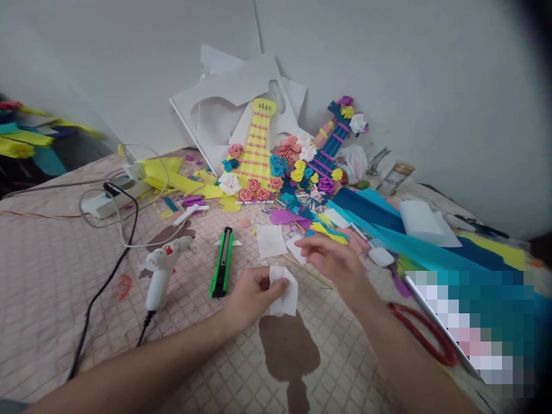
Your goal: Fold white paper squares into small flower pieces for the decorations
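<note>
1. Nearest, the left hand [252, 299] pinches a small white piece [285, 292] between thumb and fingers, above a brown stain [288, 348].
2. The right hand [334, 261], blurred, hovers loosely spread and seemingly empty, just right of the piece and beyond it, apart from it.
3. The piece looks thin and limp, so a light pinch suits it.
4. A green cutter [222, 261] lies just left.

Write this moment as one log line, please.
left hand: pinching white sheet | right hand: open, beside the sheet | nearby: green knife, glue gun
</note>
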Demonstrator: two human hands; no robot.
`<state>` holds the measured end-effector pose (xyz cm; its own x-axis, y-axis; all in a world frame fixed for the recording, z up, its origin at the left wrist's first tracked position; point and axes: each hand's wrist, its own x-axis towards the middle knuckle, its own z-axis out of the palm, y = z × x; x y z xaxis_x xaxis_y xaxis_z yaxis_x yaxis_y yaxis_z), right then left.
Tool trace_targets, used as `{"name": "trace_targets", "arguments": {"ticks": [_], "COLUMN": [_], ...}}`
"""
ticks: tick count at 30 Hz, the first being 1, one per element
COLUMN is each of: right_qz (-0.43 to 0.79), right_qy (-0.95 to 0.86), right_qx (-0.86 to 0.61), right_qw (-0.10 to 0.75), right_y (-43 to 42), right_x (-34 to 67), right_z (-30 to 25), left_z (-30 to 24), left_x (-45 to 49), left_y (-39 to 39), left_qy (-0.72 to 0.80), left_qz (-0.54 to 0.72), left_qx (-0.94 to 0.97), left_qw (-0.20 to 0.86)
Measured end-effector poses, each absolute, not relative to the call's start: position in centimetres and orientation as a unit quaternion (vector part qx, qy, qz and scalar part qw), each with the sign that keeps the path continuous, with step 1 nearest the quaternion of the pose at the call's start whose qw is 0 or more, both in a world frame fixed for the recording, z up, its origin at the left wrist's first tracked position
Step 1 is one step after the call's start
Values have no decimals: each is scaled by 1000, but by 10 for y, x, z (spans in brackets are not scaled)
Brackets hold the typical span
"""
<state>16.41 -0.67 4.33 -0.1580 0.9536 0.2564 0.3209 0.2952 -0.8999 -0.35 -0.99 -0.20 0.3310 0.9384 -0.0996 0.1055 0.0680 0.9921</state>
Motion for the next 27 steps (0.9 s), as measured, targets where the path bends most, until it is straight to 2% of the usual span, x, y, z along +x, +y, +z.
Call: {"name": "trace_targets", "arguments": {"ticks": [4,9,15,23,27], "right_qz": [419,419,501,495,499], "right_qy": [-647,-618,-524,-515,-510], "right_qx": [-500,-525,-557,-571,-578], "right_qw": [395,408,405,405,395], "right_y": [-10,-18,-18,-18,-19], "right_x": [154,150,153,155,156], "right_z": [15,4,5,3,3], "left_z": [-1,-1,-3,2,1], "left_x": [-5,-4,-5,-3,-3], "left_y": [-8,-8,-6,-6,-5], "left_qy": [442,457,447,445,458], "left_qz": [362,333,339,371,409], "left_qx": [584,609,599,575,568], "left_qw": [576,555,571,577,548]}}
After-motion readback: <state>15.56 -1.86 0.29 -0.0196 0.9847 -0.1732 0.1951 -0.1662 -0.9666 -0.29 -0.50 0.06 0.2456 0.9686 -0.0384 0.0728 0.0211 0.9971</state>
